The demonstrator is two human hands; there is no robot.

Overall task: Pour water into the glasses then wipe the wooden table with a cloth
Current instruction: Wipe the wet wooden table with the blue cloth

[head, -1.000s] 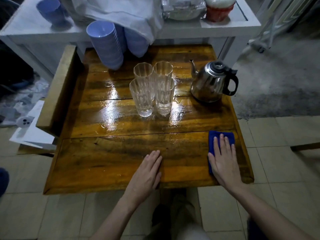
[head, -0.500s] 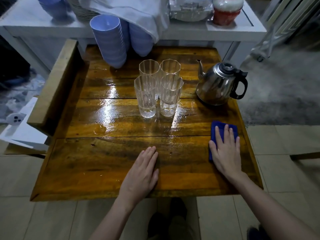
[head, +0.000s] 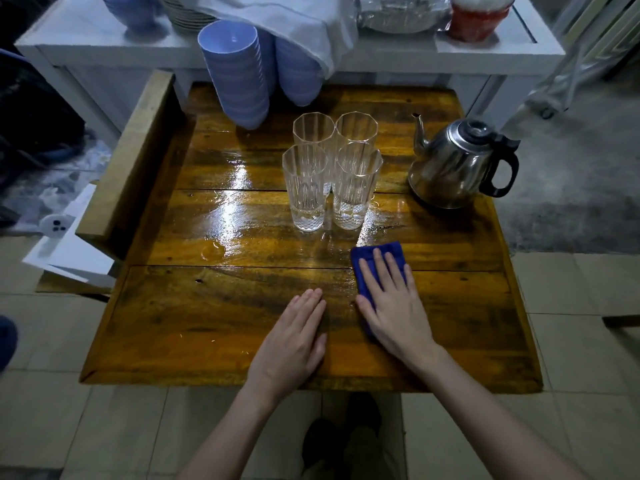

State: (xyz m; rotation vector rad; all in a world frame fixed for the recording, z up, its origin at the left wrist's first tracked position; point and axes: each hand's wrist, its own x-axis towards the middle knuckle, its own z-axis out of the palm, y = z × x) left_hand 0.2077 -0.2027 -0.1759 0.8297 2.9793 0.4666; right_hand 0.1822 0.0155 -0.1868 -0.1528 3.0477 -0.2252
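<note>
Progress, as I judge it, is into the second half of the task. The steel kettle (head: 453, 164) stands set down near the table's right edge, and the right hand (head: 391, 306) lies flat, fingers straight, pressing the blue cloth (head: 377, 254) onto the wooden table (head: 207, 341) just right of its middle. The four glasses (head: 306, 188) stand upright and touching in a tight square at the centre. They are tall, faceted and ribbed, with a diamond pattern at the base, and so clear that I cannot tell how much water they hold. The left hand (head: 291, 344) is also open, resting palm-down on bare wood near the near edge and holding nothing. The cloth is a small folded rectangle that looks soft and absorbent, and the fingers cover much of it. The top is made of broad varnished planks, amber with dark grain. A glossy wet sheen and a small puddle lie across the middle planks toward the left edge, so most of the wiping seems left to do, including around the glasses. At the far edge a leaning stack of smooth blue bowls (head: 235, 71) touches the wood, below a white side table (head: 485, 50).
</note>
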